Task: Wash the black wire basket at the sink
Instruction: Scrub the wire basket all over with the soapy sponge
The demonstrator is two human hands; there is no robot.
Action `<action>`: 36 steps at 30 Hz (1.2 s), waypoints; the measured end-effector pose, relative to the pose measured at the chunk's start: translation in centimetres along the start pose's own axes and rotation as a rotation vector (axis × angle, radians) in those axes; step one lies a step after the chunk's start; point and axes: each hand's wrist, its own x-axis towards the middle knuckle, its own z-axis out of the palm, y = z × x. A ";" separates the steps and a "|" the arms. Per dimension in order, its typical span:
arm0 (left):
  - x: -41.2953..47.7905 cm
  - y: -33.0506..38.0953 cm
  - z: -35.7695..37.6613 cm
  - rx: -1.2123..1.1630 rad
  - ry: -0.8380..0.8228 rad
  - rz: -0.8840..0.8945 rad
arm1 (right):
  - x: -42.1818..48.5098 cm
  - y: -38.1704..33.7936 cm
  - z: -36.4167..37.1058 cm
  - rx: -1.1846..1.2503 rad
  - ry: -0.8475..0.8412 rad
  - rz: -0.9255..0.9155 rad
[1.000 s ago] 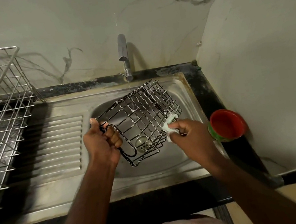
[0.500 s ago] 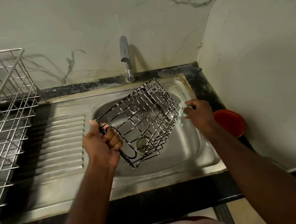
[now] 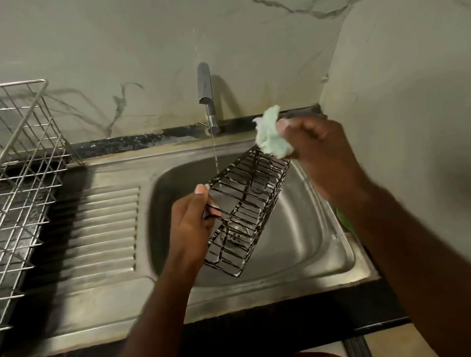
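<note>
Black wire basket hangs tilted over the bowl of the steel sink, its far end pointing to about 1 o'clock, under a thin stream from the tap at 12 o'clock. The left hand grips the basket's 9 o'clock edge, fingers curled round the wire. The right hand pinches a pale green cloth at the basket's far corner.

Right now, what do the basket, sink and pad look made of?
Basket: thin metal wire in an open grid, apparently coated glossy black; wet glints on the rods.
Sink: looks like stainless steel with a brushed grey finish, going by the soft reflections and pressed drain ribs.
Pad: soft and pale green, bunched and crumpled. It could be cloth or sponge; I cannot tell which.
</note>
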 end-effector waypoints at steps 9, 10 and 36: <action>0.3 1.1 1.3 0.009 -0.037 0.082 | -3.1 -0.9 4.5 -0.592 -0.412 -0.360; 0.3 1.2 1.2 0.006 -0.034 0.092 | -2.6 -0.8 4.2 -0.626 -0.412 -0.372; 0.9 1.8 1.3 0.052 -0.054 0.068 | 6.0 4.9 -0.6 -0.864 -0.325 0.042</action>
